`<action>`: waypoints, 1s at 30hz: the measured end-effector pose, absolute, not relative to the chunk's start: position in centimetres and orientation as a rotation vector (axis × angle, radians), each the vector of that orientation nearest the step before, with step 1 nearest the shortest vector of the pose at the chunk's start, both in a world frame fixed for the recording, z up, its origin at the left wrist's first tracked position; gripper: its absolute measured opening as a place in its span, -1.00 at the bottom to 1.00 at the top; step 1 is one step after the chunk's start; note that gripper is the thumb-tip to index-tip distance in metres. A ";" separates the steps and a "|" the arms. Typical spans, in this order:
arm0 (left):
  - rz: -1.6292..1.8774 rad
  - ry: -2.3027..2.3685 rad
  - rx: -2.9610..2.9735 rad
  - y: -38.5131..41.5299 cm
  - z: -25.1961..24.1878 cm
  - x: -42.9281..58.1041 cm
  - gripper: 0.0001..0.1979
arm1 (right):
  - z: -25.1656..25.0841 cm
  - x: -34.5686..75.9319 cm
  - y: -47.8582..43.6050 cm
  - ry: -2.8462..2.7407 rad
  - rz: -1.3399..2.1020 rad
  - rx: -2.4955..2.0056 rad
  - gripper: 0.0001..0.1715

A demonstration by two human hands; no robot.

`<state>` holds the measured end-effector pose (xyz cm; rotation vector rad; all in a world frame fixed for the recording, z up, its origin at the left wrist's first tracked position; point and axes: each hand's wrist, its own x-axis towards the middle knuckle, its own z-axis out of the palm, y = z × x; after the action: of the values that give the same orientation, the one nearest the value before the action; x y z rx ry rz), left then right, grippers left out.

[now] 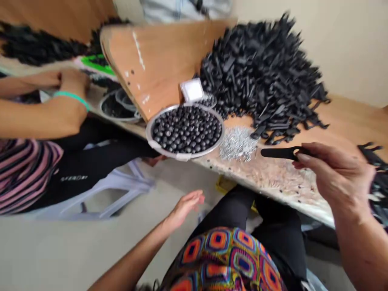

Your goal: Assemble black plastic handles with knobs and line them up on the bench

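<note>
My right hand [341,176] pinches one end of a flat black plastic piece [277,153] with a rounded tip and a hole near my fingers. It is held over the table's front edge, just right of a heap of small silvery metal pins [239,143]. My left hand [186,206] hangs in front of the table above my lap, fingers stretched out and holding nothing. Left of the pins stands a round tub [184,155] filled with shiny black balls [188,129]. Behind them rises a large pile of black plastic pieces [260,76].
A wooden divider [163,60] separates my place from a co-worker's arms [45,109] at the left. A small white box [192,89] sits behind the tub. More black pieces [374,161] lie at the right edge. A pale plastic stool [112,190] stands at lower left.
</note>
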<state>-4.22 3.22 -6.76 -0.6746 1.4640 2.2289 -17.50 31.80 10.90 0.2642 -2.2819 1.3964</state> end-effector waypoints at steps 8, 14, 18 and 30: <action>2.421 1.200 -0.549 4.8 -4.8 -3.8 -0.69 | 8.7 -11.9 31.6 -2.378 1.698 0.222 -0.70; 2.454 1.099 -0.514 6.1 -4.5 -4.0 -0.73 | 6.7 -11.2 32.4 -2.466 1.771 0.208 -0.67; 2.456 1.018 -0.432 7.2 -4.0 -4.2 -0.75 | 6.8 -10.3 31.1 -2.577 1.475 0.455 -0.70; 2.379 0.539 -0.722 8.7 -2.9 -8.5 -0.80 | 9.6 -11.6 23.2 -2.577 0.721 1.734 -0.79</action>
<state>-8.50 8.75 -2.86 -0.7218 0.5392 2.3786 -11.65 23.23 9.60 1.7339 -2.5774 0.7215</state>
